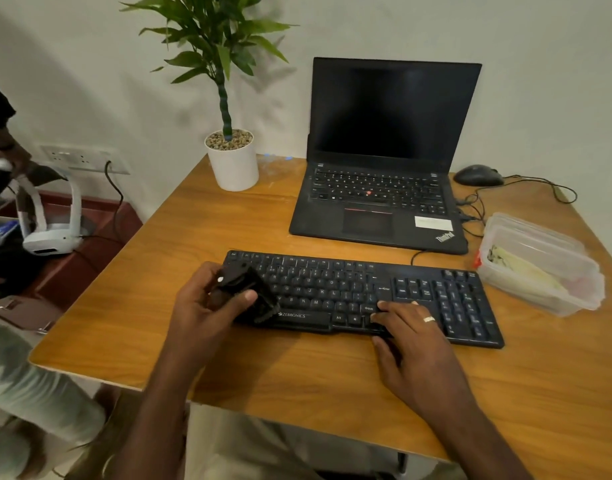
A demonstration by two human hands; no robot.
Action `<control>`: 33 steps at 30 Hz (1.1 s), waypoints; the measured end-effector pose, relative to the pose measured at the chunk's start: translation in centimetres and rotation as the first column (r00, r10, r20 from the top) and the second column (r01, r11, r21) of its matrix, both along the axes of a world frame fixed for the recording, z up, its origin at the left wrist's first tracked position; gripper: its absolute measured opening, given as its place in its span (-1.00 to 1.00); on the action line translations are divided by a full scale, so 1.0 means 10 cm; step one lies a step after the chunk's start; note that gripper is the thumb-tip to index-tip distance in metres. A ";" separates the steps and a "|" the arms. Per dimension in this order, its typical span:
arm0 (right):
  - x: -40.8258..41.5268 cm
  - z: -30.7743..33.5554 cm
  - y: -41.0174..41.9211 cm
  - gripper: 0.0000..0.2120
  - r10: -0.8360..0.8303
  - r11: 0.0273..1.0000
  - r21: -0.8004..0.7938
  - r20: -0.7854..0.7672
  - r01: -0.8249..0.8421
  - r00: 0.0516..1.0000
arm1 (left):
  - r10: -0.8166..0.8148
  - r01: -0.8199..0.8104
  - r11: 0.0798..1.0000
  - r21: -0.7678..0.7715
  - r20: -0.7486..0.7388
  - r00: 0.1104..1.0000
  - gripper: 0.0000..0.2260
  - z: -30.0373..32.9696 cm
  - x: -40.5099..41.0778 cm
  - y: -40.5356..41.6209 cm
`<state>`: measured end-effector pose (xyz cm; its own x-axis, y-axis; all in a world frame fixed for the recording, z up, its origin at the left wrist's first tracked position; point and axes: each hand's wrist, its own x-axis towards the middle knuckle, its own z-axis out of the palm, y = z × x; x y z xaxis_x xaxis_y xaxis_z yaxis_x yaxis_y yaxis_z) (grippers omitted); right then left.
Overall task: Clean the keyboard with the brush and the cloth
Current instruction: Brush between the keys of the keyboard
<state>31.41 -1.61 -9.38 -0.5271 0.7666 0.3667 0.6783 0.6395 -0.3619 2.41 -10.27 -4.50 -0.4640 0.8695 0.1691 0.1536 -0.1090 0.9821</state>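
White wall fills the top of the frame, and a wooden counter (pixel 332 368) fills the middle and bottom.

From the head view, the black keyboard (pixel 363 296) lies flat in the middle of the counter. Behind it, toward the upper right, sits an open laptop (pixel 384 161) with a dark screen. A plant (pixel 224 98) in a white pot stands in the upper middle. A mouse (pixel 477 174) sits at the right, just past the laptop.

The left hand (pixel 207 306) is over the left end of the keyboard. Its fingers are curled tight around a black brush (pixel 249 292), and the bristles touch the keys near the bottom left corner. The right hand (pixel 408 327) lies flat on the keys near the middle right. Its fingers are spread and hold nothing; they seem to press the keyboard so it will not slide.

I think the brushing is going on now, at the left end. I cannot tell how many keys are clean. The wiping looks left to do.

A clear box (pixel 540 265) with a lid sits at the right edge, close to the keyboard. Something pale and soft lies inside. It may be the cloth, but I cannot tell.
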 end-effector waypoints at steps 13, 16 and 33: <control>0.01 0.00 0.00 -0.70 0.011 1.000 -0.004 -0.006 -0.011 1.000 | 0.025 -0.042 0.989 0.139 0.119 0.993 -0.83 0.11 0.21 0.15; 0.00 0.00 0.00 -0.69 0.008 1.000 -0.002 -0.004 -0.008 1.000 | 0.000 0.000 0.998 0.062 0.005 1.000 -0.80 0.06 0.09 0.09; 0.03 -0.03 0.01 -0.71 0.017 1.000 -0.014 -0.025 -0.018 1.000 | -0.189 0.189 0.982 -0.013 -0.049 0.981 -0.75 0.02 0.31 0.20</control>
